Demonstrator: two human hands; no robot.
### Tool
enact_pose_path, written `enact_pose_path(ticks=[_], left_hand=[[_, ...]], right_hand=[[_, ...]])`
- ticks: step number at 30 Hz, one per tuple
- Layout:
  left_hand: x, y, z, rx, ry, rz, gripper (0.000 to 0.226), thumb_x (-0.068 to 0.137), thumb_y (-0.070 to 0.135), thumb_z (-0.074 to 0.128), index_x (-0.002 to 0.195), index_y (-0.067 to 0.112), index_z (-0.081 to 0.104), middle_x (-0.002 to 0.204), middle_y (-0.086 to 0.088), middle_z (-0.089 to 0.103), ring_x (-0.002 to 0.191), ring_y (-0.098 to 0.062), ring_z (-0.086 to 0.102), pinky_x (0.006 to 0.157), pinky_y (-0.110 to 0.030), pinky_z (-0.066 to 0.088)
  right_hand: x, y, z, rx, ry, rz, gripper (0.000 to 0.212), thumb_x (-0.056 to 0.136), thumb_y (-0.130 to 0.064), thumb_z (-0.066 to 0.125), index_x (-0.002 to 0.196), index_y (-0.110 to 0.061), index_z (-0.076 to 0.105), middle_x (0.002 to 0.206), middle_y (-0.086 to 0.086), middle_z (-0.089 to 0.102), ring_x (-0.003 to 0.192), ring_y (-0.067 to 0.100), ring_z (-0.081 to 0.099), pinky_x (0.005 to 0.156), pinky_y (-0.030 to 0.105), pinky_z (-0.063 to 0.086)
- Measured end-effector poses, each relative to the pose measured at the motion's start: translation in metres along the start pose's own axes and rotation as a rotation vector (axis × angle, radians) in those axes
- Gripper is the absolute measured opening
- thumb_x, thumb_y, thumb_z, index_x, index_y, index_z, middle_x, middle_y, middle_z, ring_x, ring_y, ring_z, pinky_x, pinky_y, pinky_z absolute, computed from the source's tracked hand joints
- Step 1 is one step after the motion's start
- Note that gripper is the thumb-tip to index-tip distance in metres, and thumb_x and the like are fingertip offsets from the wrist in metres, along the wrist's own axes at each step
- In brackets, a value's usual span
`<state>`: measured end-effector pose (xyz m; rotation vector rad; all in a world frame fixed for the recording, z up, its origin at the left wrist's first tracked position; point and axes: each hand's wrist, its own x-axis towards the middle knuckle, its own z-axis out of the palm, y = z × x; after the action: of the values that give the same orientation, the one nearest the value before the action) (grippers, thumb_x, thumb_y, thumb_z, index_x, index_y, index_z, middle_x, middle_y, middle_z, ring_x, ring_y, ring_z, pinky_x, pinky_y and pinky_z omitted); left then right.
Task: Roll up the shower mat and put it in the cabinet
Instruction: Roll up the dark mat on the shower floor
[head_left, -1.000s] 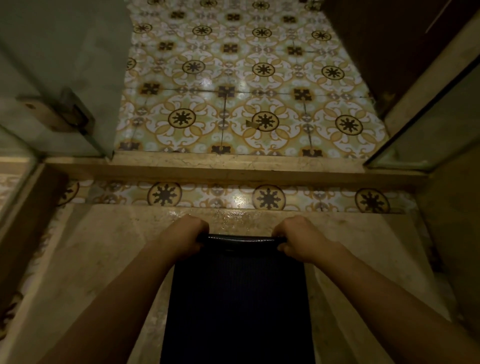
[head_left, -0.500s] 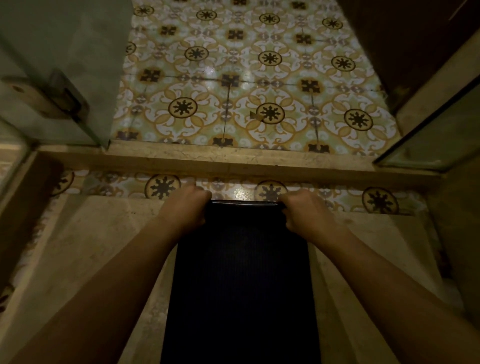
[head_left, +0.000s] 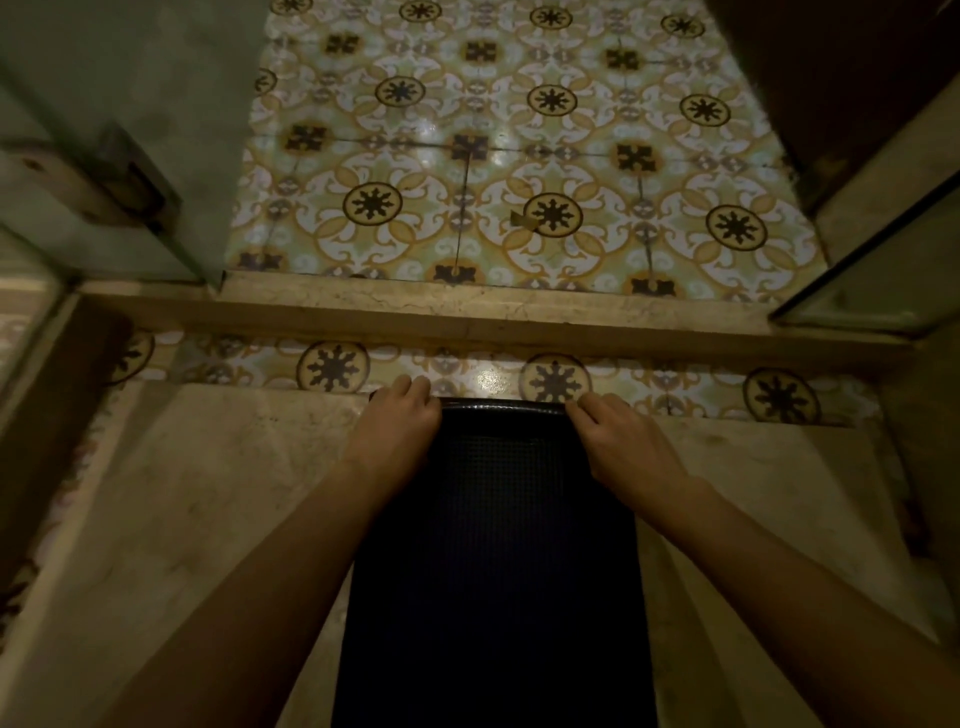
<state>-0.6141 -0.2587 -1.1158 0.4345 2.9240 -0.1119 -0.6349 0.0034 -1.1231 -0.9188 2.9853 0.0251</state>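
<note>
The shower mat (head_left: 493, 561) is a dark blue, textured rectangle lying on the beige stone shower floor, stretching from the bottom of the view up to the floor's far edge. Its far end is curled into a thin roll. My left hand (head_left: 397, 421) grips the far left corner of that curled edge, and my right hand (head_left: 623, 441) grips the far right corner. Both forearms reach forward over the mat's sides. No cabinet shows in this view.
A raised stone curb (head_left: 467, 317) crosses the view beyond the mat, with patterned floor tiles (head_left: 519, 156) behind it. A glass door with a metal hinge (head_left: 104, 176) stands at left, a glass panel (head_left: 883, 270) at right. A dark wooden surface (head_left: 841, 67) fills the upper right.
Both hands have moved forward with the mat's curled far edge, from mid-floor to the far edge of the stone floor by the tile strip.
</note>
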Motion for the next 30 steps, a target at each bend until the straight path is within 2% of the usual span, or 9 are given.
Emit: enact_pose_path(ticks=[4, 8, 13, 16, 18, 21, 25, 30], left_hand=[[-0.001, 0.001, -0.001, -0.019, 0.013, -0.009, 0.031, 0.082, 0.005, 0.057, 0.113, 0.004, 0.054, 0.11, -0.014, 0.056, 0.1, -0.029, 0.051, 0.082, -0.04, 0.046], [-0.004, 0.006, 0.0, -0.063, 0.063, -0.018, 0.052, 0.08, 0.006, 0.06, 0.13, 0.004, 0.047, 0.117, -0.014, 0.055, 0.103, -0.031, 0.051, 0.078, -0.039, 0.047], [-0.017, 0.005, 0.009, -0.058, 0.036, -0.016, 0.045, 0.082, 0.007, 0.059, 0.125, 0.001, 0.049, 0.12, -0.02, 0.054, 0.107, -0.036, 0.047, 0.088, -0.042, 0.044], [-0.017, 0.005, 0.008, -0.092, 0.016, -0.05, 0.051, 0.085, 0.004, 0.057, 0.133, 0.002, 0.042, 0.124, -0.019, 0.051, 0.114, -0.034, 0.042, 0.089, -0.04, 0.045], [-0.017, 0.005, 0.005, -0.117, 0.04, -0.053, 0.052, 0.082, 0.001, 0.061, 0.13, 0.002, 0.044, 0.121, -0.017, 0.053, 0.113, -0.033, 0.043, 0.084, -0.039, 0.048], [-0.022, 0.004, 0.005, -0.147, 0.043, -0.016, 0.05, 0.077, 0.0, 0.066, 0.125, 0.002, 0.049, 0.12, -0.018, 0.054, 0.11, -0.034, 0.046, 0.079, -0.04, 0.051], [-0.026, -0.002, 0.012, -0.158, 0.025, 0.004, 0.046, 0.079, 0.011, 0.065, 0.122, 0.007, 0.051, 0.125, -0.013, 0.052, 0.112, -0.031, 0.042, 0.09, -0.039, 0.047], [-0.013, -0.006, -0.001, -0.144, 0.029, 0.047, 0.03, 0.077, 0.007, 0.065, 0.106, 0.005, 0.057, 0.101, -0.014, 0.064, 0.101, -0.03, 0.048, 0.077, -0.038, 0.045]], right_hand=[[0.003, -0.005, -0.007, -0.017, -0.014, 0.022, 0.04, 0.05, 0.005, 0.08, 0.085, -0.005, 0.063, 0.08, 0.012, 0.063, 0.067, 0.029, 0.06, 0.044, 0.031, 0.042], [-0.005, -0.006, -0.004, 0.068, 0.004, 0.024, 0.043, 0.057, 0.009, 0.075, 0.096, -0.004, 0.062, 0.09, 0.014, 0.061, 0.072, 0.032, 0.06, 0.044, 0.033, 0.043], [-0.021, -0.003, 0.003, 0.097, -0.021, 0.022, 0.043, 0.067, 0.011, 0.071, 0.109, 0.002, 0.062, 0.106, 0.019, 0.061, 0.092, 0.035, 0.06, 0.057, 0.043, 0.056], [-0.013, -0.008, -0.005, 0.032, -0.035, 0.033, 0.039, 0.054, 0.01, 0.074, 0.091, 0.0, 0.063, 0.087, 0.018, 0.063, 0.078, 0.035, 0.058, 0.057, 0.041, 0.051], [-0.008, -0.009, -0.012, -0.008, -0.017, 0.018, 0.041, 0.045, 0.009, 0.076, 0.083, -0.002, 0.063, 0.078, 0.016, 0.063, 0.07, 0.033, 0.057, 0.057, 0.039, 0.048], [-0.012, -0.01, -0.011, -0.013, -0.002, -0.02, 0.038, 0.047, 0.007, 0.075, 0.082, -0.002, 0.065, 0.078, 0.015, 0.063, 0.071, 0.032, 0.058, 0.06, 0.038, 0.048], [-0.018, -0.006, -0.007, 0.056, -0.029, -0.012, 0.038, 0.054, 0.006, 0.075, 0.09, -0.003, 0.066, 0.091, 0.015, 0.066, 0.082, 0.033, 0.06, 0.07, 0.039, 0.052], [-0.009, -0.004, -0.013, 0.031, -0.124, 0.019, 0.04, 0.06, 0.007, 0.071, 0.097, -0.003, 0.06, 0.086, 0.016, 0.067, 0.084, 0.033, 0.057, 0.065, 0.035, 0.041]])
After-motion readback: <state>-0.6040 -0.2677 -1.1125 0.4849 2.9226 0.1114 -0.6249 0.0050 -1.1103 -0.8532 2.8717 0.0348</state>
